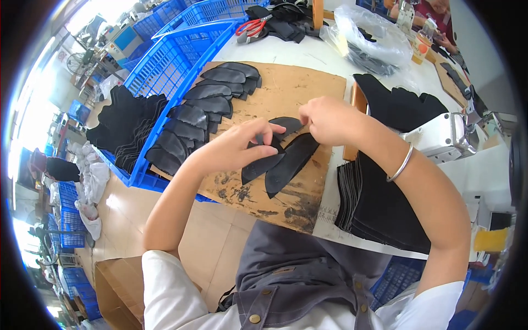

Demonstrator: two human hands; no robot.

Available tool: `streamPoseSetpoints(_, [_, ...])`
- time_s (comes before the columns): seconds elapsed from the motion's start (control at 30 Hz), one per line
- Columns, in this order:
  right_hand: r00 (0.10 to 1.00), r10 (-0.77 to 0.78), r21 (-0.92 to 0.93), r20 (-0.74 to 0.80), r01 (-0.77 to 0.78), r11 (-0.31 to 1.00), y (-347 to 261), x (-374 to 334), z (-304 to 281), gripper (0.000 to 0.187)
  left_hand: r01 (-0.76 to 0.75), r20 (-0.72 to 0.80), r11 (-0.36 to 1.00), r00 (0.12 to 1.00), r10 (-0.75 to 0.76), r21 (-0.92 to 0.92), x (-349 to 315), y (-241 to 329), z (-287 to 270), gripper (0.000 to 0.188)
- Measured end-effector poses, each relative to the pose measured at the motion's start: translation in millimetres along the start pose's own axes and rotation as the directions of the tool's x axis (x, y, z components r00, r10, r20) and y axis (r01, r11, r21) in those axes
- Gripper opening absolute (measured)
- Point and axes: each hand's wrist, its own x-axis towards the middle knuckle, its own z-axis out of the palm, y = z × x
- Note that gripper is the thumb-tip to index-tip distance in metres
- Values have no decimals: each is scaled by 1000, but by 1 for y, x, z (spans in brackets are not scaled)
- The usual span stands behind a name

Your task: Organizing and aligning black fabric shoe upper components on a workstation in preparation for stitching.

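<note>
Grey cloth apron (pixel 297 256) hangs below bare hands (pixel 236 146) at smooth, leaf-shaped black pieces (pixel 290 166).

Beige tiled floor (pixel 223 236); white tabletop (pixel 308 55); pale grey wall (pixel 481 49) upper right; strong white light at left.

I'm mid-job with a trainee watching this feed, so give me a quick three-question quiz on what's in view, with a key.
1. True or false: a silver bracelet is on the person's right forearm.
2. Multiple choice: what do the leaf-shaped black pieces between the two hands rest on?
A) A blue crate
B) A brown board
C) The tiled floor
3. Short answer: which hand is nearer to the white machine?

Key:
1. True
2. B
3. The right hand
</note>
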Motion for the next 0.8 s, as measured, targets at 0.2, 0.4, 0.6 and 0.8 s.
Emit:
streamPoseSetpoints(0.2, [991,-129,-89,-33,125,988,-7,-9,10,31,-35,7,991,999,34,129,-2,-3,3,20])
streamPoseSetpoints(0.4, [975,-189,-57,-112,184,981,-3,-11,14,36,88,-78,996,993,-88,2,-71,-14,-19,20])
streamPoseSetpoints(0.6, [985,-143,-20,-100,142,990,2,-12,14,39,-54,-461,965,885,-73,-257,-186,-30,-39,29])
streamPoseSetpoints(0.8, [984,-172,31,-42,173,984,6,-10,4,43,-130,-645,972,764,-26,-193,-229,-12,-51,42])
